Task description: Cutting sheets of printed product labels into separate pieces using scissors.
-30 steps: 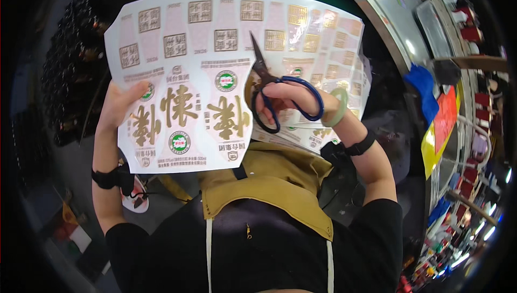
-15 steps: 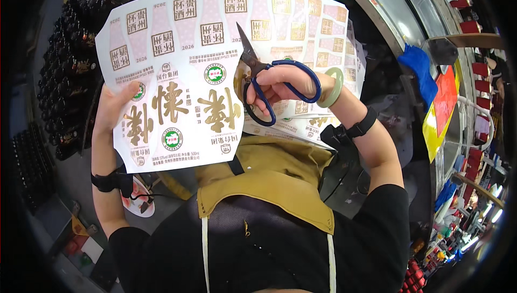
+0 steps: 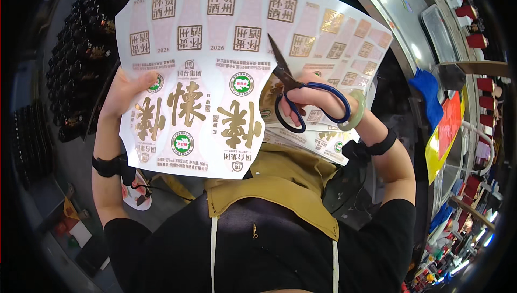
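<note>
- We identify the printed label sheet (image 3: 199, 72) as one wide piece bearing gold characters, square gold seals and round green emblems; it lies to the right of the left fingers and runs across to above the right fingers.
- At the left hand (image 3: 123, 93), we note the thumb pressed on the front face and the sheet's left edge pinched; the fingers behind it are hidden.
- At the right hand (image 3: 318, 98), we note fingers curled through and around the blue loops of the scissors (image 3: 288, 79).
- We read the scissors' long axis as a diagonal: loops at the right fingers, dark tip up and to their left, overlapping the sheet. The blades appear closed together; we cannot tell whether they touch the paper.
- We locate the sheet's notched inner edge just left of the right fingers, so the right hand is the nearer one to it; the left hand lies well apart, across the printed panel.
- Below the right fingers, we find further printed sheets (image 3: 323, 143) and, lower and to the left, a tan apron (image 3: 269, 193).
- On the right wrist, just beyond those fingers, we see a pale green bangle (image 3: 360, 111).
</note>
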Demonstrator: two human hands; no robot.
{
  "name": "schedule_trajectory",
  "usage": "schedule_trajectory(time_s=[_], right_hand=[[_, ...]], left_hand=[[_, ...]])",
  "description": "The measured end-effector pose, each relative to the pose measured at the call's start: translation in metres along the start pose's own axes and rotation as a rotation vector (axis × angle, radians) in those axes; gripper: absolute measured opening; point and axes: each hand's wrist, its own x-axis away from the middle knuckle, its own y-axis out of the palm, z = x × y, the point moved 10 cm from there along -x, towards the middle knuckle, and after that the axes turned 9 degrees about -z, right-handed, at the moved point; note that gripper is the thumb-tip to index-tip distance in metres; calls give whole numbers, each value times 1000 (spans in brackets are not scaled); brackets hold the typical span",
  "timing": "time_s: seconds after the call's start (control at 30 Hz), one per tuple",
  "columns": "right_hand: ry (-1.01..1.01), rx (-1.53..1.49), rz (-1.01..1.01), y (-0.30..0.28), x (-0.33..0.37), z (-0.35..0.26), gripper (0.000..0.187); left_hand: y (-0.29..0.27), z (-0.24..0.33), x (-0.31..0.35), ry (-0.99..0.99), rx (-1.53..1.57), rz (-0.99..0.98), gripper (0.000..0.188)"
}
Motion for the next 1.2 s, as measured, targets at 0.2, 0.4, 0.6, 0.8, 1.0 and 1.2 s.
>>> schedule_trajectory(time_s=[0.2, 0.4, 0.6, 0.8, 1.0, 1.2], right_hand=[[59, 76, 64, 0, 11, -10, 33], [222, 179, 77, -3, 28, -13, 28], [292, 391, 86, -16, 36, -21, 35], [57, 786, 187, -25, 41, -48, 33], [370, 724, 107, -32, 41, -38, 39], [361, 710, -61, -21, 30, -29, 45]], left_hand=[[4, 8, -9, 26, -14, -80, 40], [14, 21, -22, 31, -27, -177, 38], [18, 31, -31, 21, -106, -227, 39], [19, 32, -40, 28, -78, -223, 38], [23, 35, -48, 10, -113, -238, 41], [39, 34, -53, 9, -88, -332, 42]])
